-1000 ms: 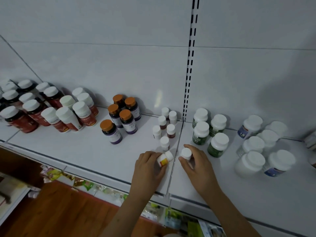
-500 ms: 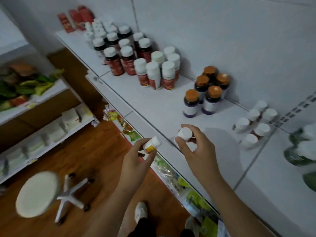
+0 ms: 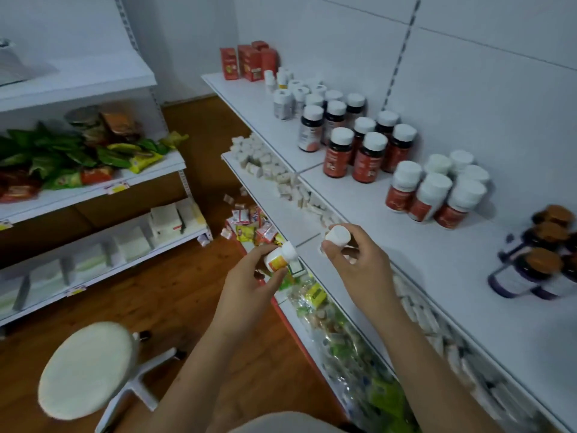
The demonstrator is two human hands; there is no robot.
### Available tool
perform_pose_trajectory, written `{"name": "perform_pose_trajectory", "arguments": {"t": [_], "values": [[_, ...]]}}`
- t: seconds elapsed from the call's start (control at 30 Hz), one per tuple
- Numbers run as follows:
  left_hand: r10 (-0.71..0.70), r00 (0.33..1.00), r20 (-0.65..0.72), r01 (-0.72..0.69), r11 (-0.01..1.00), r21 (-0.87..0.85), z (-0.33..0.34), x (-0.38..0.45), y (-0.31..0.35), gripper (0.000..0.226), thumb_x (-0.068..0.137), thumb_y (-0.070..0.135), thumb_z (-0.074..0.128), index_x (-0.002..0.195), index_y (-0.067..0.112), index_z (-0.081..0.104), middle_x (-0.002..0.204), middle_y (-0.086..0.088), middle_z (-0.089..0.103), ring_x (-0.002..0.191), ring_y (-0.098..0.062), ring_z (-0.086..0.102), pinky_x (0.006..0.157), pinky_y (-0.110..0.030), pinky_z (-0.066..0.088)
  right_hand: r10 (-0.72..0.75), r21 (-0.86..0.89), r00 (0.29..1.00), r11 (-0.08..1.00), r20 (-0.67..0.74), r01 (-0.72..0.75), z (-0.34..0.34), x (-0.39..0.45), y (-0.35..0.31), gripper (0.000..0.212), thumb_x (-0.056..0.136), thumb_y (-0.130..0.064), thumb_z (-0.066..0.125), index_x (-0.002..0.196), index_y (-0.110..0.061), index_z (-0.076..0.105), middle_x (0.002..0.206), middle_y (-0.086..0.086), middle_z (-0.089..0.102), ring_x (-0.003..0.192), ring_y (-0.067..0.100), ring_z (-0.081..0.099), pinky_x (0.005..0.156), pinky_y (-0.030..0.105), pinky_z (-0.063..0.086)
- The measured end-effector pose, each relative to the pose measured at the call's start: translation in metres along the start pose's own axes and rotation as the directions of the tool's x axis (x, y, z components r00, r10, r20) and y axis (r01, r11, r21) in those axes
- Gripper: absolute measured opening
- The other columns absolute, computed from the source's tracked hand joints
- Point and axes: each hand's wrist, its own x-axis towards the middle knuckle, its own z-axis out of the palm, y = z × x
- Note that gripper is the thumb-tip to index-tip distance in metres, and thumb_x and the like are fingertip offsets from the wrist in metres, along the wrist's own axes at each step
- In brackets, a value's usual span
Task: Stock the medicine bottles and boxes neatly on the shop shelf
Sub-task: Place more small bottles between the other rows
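A small white-capped bottle with an orange-yellow label (image 3: 278, 257) is pinched between the thumb and curled fingers of the left hand (image 3: 249, 284), tilted with its cap toward the shelf, held in the air just off the shelf's front edge. The right hand (image 3: 356, 260) grips a second small white-capped bottle (image 3: 337, 236) by its body, fingers curled round it, cap up, above the front edge of the white shelf (image 3: 421, 245).

Farther back on the shelf stand red-labelled white-capped bottles (image 3: 434, 195) in a tight cluster near the back wall, then dark red bottles (image 3: 359, 151) beyond them, and red boxes (image 3: 246, 62) at the far end. Orange-capped dark bottles (image 3: 537, 260) stand toward the right, blurred. Below the front edge, a lower shelf carries small white packs (image 3: 271, 170). A round white stool (image 3: 86, 368) stands on the wooden floor.
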Motion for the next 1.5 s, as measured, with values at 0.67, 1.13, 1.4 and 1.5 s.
{"name": "perform_pose_trajectory", "arguments": {"t": [0.67,1.13,1.4,1.5], "values": [[-0.028,0.993,-0.113,0.039,0.994,0.104,-0.145,0.317,-0.086,0.030,0.092,0.036,0.063,0.119,0.047,0.054,0.109,0.025,0.049,0.101,0.016,0.046,0.072,-0.009,0.045,0.037,0.106,0.993,0.993,0.111,-0.049,0.205,0.309,-0.016,0.031,0.087,-0.042,0.068,0.116,-0.032,0.061,0.111,-0.013,0.068,0.106,0.007,0.063,0.088,0.029,0.054],[0.015,1.000,0.022,-0.016,0.999,0.052,-0.183,0.599,-0.104,0.030,0.093,0.035,0.063,0.118,0.048,0.054,0.109,0.022,0.060,0.096,0.008,0.055,0.076,-0.013,0.045,0.102,0.092,0.991,0.991,-0.082,-0.095,0.293,0.531,-0.016,0.020,0.091,-0.030,0.067,0.110,-0.035,0.060,0.107,-0.022,0.064,0.104,-0.002,0.060,0.087,0.013,0.048],[0.160,0.942,0.295,-0.187,0.980,0.065,-0.167,0.741,-0.102,0.030,0.090,0.035,0.067,0.118,0.039,0.055,0.110,0.025,0.062,0.104,0.003,0.057,0.087,-0.014,0.042,0.203,0.049,0.924,0.979,-0.325,-0.198,0.315,0.612,0.006,0.016,0.092,-0.028,0.067,0.103,-0.037,0.060,0.105,-0.017,0.065,0.101,0.000,0.059,0.086,0.019,0.047],[0.223,0.899,0.378,-0.264,0.962,0.062,-0.158,0.788,-0.095,0.033,0.090,0.037,0.067,0.119,0.042,0.051,0.111,0.029,0.059,0.104,0.011,0.053,0.083,-0.004,0.036,0.212,-0.007,0.888,0.972,-0.408,-0.235,0.322,0.636,0.009,0.014,0.091,-0.028,0.067,0.105,-0.030,0.062,0.103,-0.015,0.066,0.099,0.000,0.059,0.086,0.019,0.047]]}}
